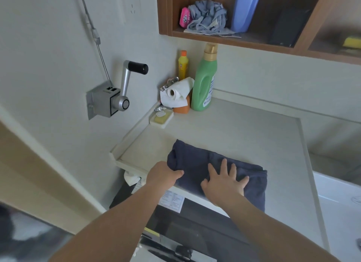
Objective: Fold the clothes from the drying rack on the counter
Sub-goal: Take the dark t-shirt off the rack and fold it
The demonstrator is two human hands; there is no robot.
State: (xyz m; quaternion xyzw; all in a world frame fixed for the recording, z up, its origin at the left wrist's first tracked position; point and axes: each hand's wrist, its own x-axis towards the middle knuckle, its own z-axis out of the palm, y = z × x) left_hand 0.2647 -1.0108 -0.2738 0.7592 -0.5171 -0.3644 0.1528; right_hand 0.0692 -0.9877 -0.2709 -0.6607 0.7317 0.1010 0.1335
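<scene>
- One dark navy, soft knit garment (pixel 197 164) lies folded into a compact oblong on the pale speckled counter (pixel 244 136). It sits near the front edge, and its right end droops slightly over that edge.
- We see our left hand (pixel 164 173) at the garment's left end. Its fingers curl around the rolled edge of cloth, so it grips the fabric rather than resting on it.
- Our right hand (pixel 224 181) lies flat on top of the bundle, fingers spread and straight. It presses the cloth down and grips nothing.
- We judge the fabric light, limp and a little thick where the layers stack. It will not keep a crease by itself, and it will slump if lifted from one corner.
- The counter looks smooth, so the bundle may slide when pushed. A flat palm on top should steady it.
- The best hold, in our view, is at the two short ends or under the folded edge, so the layers travel together.
- At the back corner stand a tall green plastic detergent bottle (pixel 204 82), a slim yellow bottle with an orange cap (pixel 183 66) and a loose white paper roll (pixel 177 93). All are well apart from the garment.
</scene>
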